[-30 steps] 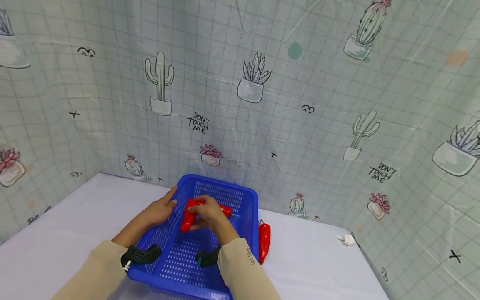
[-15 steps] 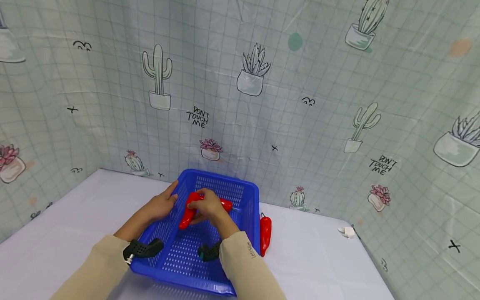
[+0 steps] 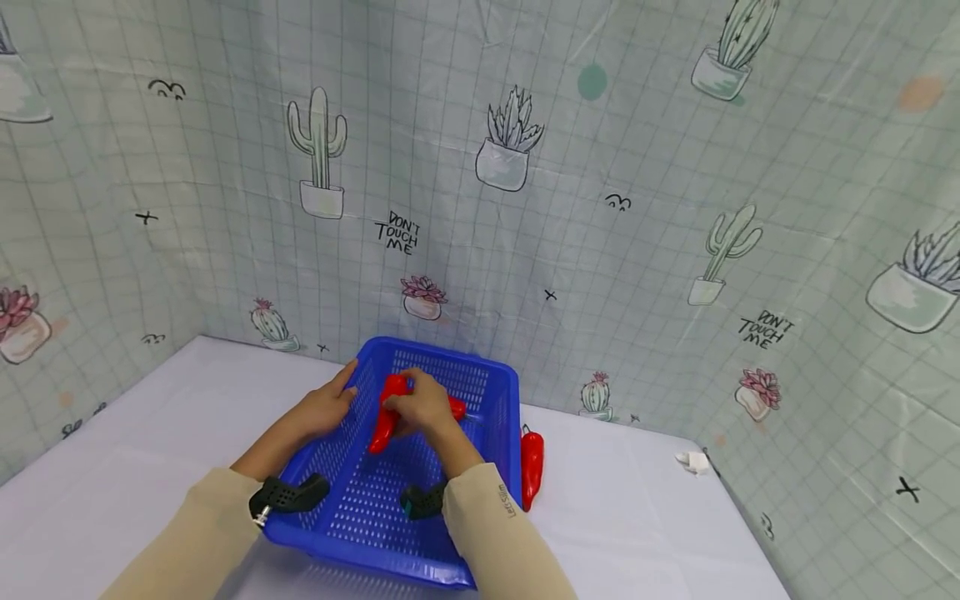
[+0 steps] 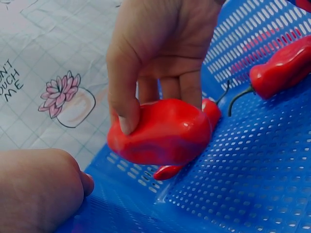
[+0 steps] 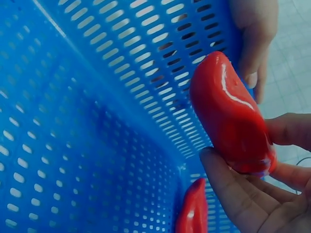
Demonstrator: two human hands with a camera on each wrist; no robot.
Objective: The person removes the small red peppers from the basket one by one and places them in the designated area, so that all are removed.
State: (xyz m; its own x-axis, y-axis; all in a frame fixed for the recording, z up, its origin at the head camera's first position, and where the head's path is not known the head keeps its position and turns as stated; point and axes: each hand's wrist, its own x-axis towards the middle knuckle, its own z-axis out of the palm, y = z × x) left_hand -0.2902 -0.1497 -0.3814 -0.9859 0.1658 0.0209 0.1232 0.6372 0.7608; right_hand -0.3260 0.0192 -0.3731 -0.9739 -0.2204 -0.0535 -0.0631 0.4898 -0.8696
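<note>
My right hand (image 3: 422,405) is clamped on a red pepper (image 3: 385,424), holding it tilted above the floor of the blue basket (image 3: 363,553). My left hand (image 3: 324,410) rests against the basket's left side, fingers straight. Behind the pepper I hold, a second pepper (image 3: 457,408) lies in the basket near the far wall, with a third pepper (image 4: 284,68) nearby. Just outside the right wall, another pepper (image 3: 532,468) lies on the white desk (image 3: 622,521). Beyond hangs a cactus-print cloth (image 3: 465,233).
</note>
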